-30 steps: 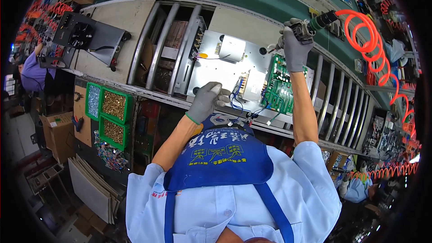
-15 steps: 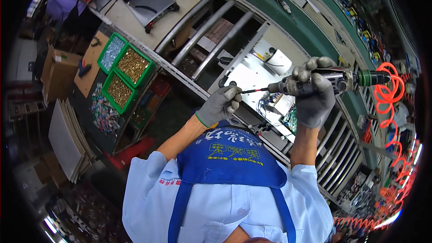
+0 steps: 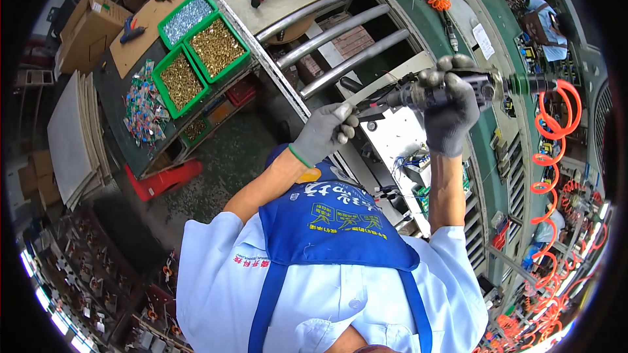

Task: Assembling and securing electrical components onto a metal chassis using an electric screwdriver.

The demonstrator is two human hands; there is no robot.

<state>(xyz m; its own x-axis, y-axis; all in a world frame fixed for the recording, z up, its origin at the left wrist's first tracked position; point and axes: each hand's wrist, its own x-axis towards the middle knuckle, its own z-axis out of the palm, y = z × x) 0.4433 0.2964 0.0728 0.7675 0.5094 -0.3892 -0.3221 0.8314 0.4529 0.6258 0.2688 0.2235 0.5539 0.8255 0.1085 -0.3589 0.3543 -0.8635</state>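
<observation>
My right hand (image 3: 450, 108), in a grey glove, is wrapped round the body of an air screwdriver (image 3: 412, 97) held level above the bench. Its bit points left toward my left hand (image 3: 325, 132). That hand, gloved in grey with a green cuff, is closed, thumb and fingers pinched together at the tip of the bit. Whatever small thing lies between those fingers is hidden. An orange coiled air hose (image 3: 544, 132) runs from the screwdriver's right end. Beneath the tool lies a white panel unit (image 3: 394, 136) with wires and a green circuit board beside it.
Green bins (image 3: 243, 59) of brass and silver screws stand on a dark table at the left, near a heap of small colourful parts (image 3: 145, 108). Metal rollers (image 3: 343, 52) cross the line ahead. Another screwdriver (image 3: 451, 34) lies on the green bench. A red stool (image 3: 160, 181) stands below.
My view has turned, so bins and rollers sit further right and higher. Both hands and the screwdriver have risen slightly, the bit still meeting my left fingers.
</observation>
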